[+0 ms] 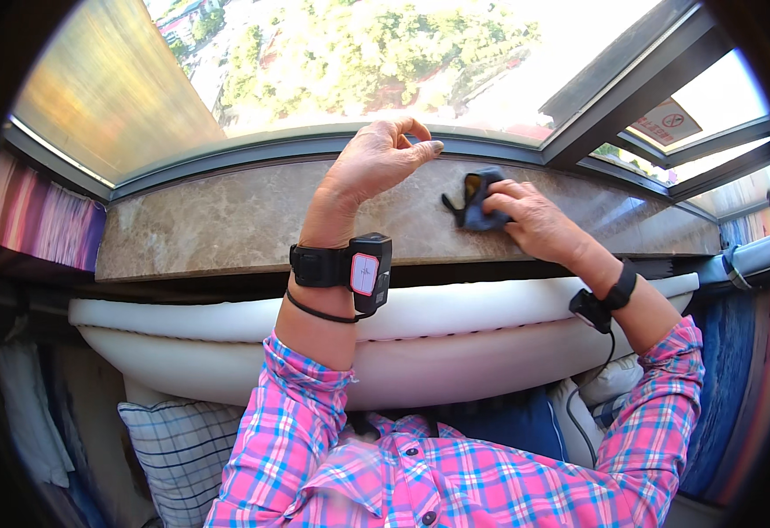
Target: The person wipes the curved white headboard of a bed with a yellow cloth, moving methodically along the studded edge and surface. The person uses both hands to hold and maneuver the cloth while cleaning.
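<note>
My right hand (539, 218) is closed on a dark grey-blue cloth (482, 211) with a loose black strip at its left end. The cloth rests on the brown marbled stone sill (226, 216) and looks slightly smeared by motion. Farther left, my left hand (378, 163) is over the sill near the window frame. Its fingers curl toward the thumb, and nothing shows between them.
A large window (358, 70) with a grey frame (226, 167) rises behind the sill. In front of the sill stands a white padded backrest (455, 330). A checked cushion (178, 449) is at lower left. Striped curtains (41, 211) hang on both sides.
</note>
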The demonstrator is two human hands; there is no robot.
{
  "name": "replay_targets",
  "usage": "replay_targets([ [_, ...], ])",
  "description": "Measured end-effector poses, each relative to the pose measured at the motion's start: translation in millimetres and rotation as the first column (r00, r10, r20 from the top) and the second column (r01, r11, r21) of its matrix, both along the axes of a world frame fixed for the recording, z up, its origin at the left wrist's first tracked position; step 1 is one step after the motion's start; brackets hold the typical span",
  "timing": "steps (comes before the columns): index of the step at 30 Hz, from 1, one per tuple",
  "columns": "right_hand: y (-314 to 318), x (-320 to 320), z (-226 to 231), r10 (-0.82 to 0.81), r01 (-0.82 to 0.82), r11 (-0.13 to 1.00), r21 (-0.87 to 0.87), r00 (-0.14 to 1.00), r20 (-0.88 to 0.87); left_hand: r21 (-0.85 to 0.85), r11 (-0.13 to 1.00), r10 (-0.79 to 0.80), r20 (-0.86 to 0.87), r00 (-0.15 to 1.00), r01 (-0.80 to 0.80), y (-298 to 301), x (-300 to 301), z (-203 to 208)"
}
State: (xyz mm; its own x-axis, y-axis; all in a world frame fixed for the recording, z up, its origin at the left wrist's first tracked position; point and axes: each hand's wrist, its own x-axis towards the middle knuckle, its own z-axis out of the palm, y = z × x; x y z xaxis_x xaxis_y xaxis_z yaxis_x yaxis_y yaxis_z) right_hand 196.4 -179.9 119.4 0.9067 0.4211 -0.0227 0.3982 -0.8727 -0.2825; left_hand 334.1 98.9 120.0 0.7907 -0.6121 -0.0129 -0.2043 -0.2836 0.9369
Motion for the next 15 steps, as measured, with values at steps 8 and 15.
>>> replay_targets([
  [8,60,6,8,0.257,-0.230,0.959,0.164,0.951,-0.172,-0.047,0.999,-0.025,-0.003,1.000,0.025,3,-1,0],
  [15,-8,-25,2,-0.052,0.080,0.980,0.184,0.987,-0.150,-0.068,0.997,-0.029,0.008,1.000,0.030,0,-2,5],
])
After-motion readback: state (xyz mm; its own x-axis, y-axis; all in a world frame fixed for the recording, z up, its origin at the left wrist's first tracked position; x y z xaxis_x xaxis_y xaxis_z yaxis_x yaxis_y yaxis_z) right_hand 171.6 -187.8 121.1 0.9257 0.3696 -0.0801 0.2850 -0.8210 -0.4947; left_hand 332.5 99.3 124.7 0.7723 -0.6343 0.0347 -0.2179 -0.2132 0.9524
